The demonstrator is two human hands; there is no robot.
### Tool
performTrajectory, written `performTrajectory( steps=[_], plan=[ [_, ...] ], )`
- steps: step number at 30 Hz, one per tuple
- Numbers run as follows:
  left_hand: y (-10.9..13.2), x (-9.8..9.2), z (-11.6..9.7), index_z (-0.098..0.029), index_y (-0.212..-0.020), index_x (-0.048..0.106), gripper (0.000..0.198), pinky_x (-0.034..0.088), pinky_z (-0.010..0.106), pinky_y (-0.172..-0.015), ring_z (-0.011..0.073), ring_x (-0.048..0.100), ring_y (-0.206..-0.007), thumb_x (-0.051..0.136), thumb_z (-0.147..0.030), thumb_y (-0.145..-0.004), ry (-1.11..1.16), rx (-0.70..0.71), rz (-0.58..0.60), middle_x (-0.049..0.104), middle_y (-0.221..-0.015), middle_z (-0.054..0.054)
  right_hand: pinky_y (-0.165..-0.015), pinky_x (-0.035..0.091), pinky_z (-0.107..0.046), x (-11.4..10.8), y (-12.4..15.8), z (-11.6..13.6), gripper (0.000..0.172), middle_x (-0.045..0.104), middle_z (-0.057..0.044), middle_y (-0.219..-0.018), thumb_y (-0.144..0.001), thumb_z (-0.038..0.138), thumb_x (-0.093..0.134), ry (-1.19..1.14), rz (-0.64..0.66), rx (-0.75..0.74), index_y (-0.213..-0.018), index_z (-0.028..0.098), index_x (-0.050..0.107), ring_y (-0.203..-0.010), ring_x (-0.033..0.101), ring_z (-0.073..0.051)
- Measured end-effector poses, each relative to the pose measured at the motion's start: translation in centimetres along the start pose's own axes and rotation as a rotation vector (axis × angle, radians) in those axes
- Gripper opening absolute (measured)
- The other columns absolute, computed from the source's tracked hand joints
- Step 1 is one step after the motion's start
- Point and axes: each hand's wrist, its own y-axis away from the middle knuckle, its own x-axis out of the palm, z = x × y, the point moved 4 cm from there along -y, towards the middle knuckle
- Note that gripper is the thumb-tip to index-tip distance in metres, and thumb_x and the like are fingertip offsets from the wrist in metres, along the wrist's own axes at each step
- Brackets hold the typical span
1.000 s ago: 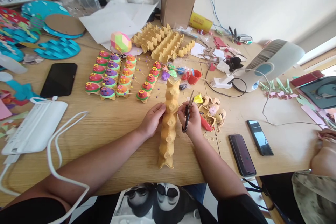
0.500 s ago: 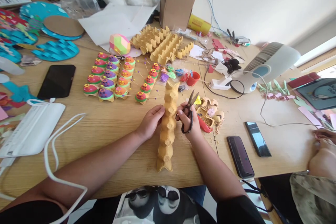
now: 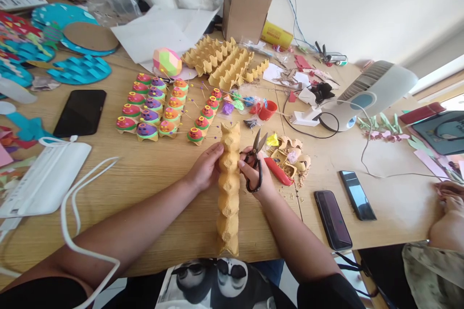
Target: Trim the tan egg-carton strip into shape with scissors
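A long strip of yellow egg carton point(image 3: 229, 188) lies on the wooden table point(image 3: 159, 178), running from its front edge away from me. My left hand point(image 3: 206, 168) is closed on the strip's left side near its far end. My right hand point(image 3: 255, 176) grips black scissors point(image 3: 253, 159), blades apart and pointing up, and its fingers touch the strip's right side.
Painted egg-cup figures point(image 3: 155, 111) stand in rows behind the strip, with more carton trays point(image 3: 221, 60) beyond. Carton scraps point(image 3: 290, 154) and a red piece lie to the right. Two phones point(image 3: 344, 207) rest at right, one phone point(image 3: 80, 112) at left. Another person's hand point(image 3: 447, 212) is at far right.
The carton strip has slid toward me along the table. The scissors turned upright and their blades opened. Both hands stayed on the strip.
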Motion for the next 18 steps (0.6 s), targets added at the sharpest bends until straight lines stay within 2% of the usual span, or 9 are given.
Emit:
performTrajectory(
  steps=[5, 7, 10, 14, 18],
  plan=[
    [-0.4, -0.9, -0.1, -0.022, -0.099, 0.07, 0.037, 0.057, 0.032, -0.07, 0.0243, 0.072, -0.086, 0.082, -0.051, -0.079, 0.007, 0.005, -0.108, 0.074, -0.089, 0.004, -0.077, 0.049, -0.031, -0.7, -0.4, 0.7, 0.043, 0.062, 0.0, -0.09, -0.081, 0.041, 0.081, 0.254, -0.01, -0.067, -0.112, 0.026, 0.056, -0.082, 0.058, -0.017],
    [-0.4, -0.9, -0.3, -0.023, -0.096, 0.071, 0.035, 0.055, 0.03, -0.066, 0.0214, 0.07, -0.078, 0.083, -0.05, -0.079, 0.003, 0.018, -0.127, 0.073, -0.086, 0.003, -0.079, 0.048, -0.031, -1.1, -0.7, 0.7, 0.043, 0.064, 0.0, -0.092, -0.082, 0.039, 0.079, 0.343, -0.022, -0.084, -0.116, 0.025, 0.055, -0.084, 0.06, -0.017],
    [-0.4, -0.9, -0.7, -0.023, -0.091, 0.07, 0.031, 0.053, 0.027, -0.061, 0.0161, 0.065, -0.067, 0.083, -0.048, -0.079, 0.018, 0.035, -0.15, 0.071, -0.08, 0.0, -0.073, 0.046, -0.029, -1.6, -1.0, 0.6, 0.04, 0.061, 0.001, -0.087, -0.085, 0.038, 0.073, 0.433, -0.028, -0.044, -0.118, 0.023, 0.056, -0.08, 0.057, -0.017],
    [-0.6, -1.0, -1.0, -0.024, -0.094, 0.071, 0.03, 0.053, 0.028, -0.062, 0.0176, 0.066, -0.069, 0.082, -0.049, -0.08, 0.027, 0.027, -0.164, 0.072, -0.081, 0.001, -0.059, 0.037, -0.027, -1.2, -0.9, 0.5, 0.034, 0.054, 0.004, -0.074, -0.085, 0.042, 0.07, 0.35, 0.067, 0.078, -0.111, 0.022, 0.061, -0.065, 0.049, -0.014],
    [-1.0, -1.6, -1.0, -0.026, -0.095, 0.072, 0.031, 0.053, 0.029, -0.065, 0.0177, 0.068, -0.072, 0.083, -0.05, -0.079, 0.027, 0.019, -0.186, 0.073, -0.083, 0.0, -0.051, 0.031, -0.025, -0.8, -0.6, 0.4, 0.036, 0.05, 0.007, -0.063, -0.085, 0.051, 0.069, 0.225, 0.127, 0.189, -0.106, 0.023, 0.061, -0.054, 0.044, -0.012]
  ],
)
